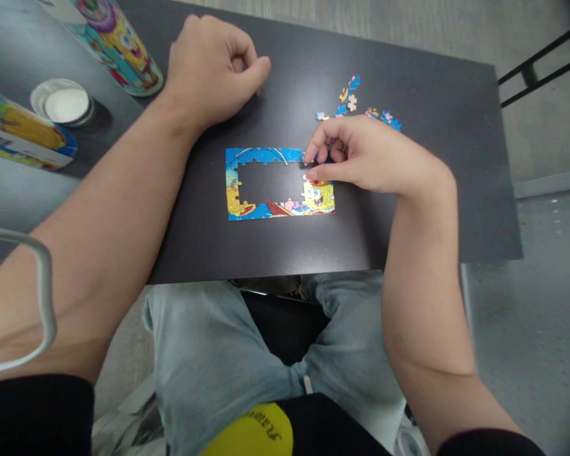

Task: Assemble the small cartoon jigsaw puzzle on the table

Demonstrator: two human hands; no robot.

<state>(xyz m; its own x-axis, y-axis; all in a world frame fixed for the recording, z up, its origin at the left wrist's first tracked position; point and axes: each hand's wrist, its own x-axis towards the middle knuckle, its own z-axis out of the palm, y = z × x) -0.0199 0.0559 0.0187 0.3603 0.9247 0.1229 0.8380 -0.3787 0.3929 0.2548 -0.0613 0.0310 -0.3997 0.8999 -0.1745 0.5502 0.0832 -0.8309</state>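
Observation:
A jigsaw frame [261,211] of blue, yellow and red cartoon pieces lies flat on the dark table, with bare tabletop showing inside its border. My right hand [365,152] reaches over the frame's upper right part. Its thumb and index fingertips come nearly together at the inner edge, on a small puzzle piece mostly hidden by the fingers. The hand also covers part of the right border. My left hand [213,73] rests on the table beyond the frame's upper left, fingers curled into a loose fist with the thumb along the side. Nothing shows in it.
Loose puzzle pieces [349,95] lie past my right hand, and more pieces [384,118] sit to their right. On the left stand a cartoon-printed can [123,47], an open round tin or lid [66,104] and another printed can [23,136]. The dark table [437,209] ends just before my lap.

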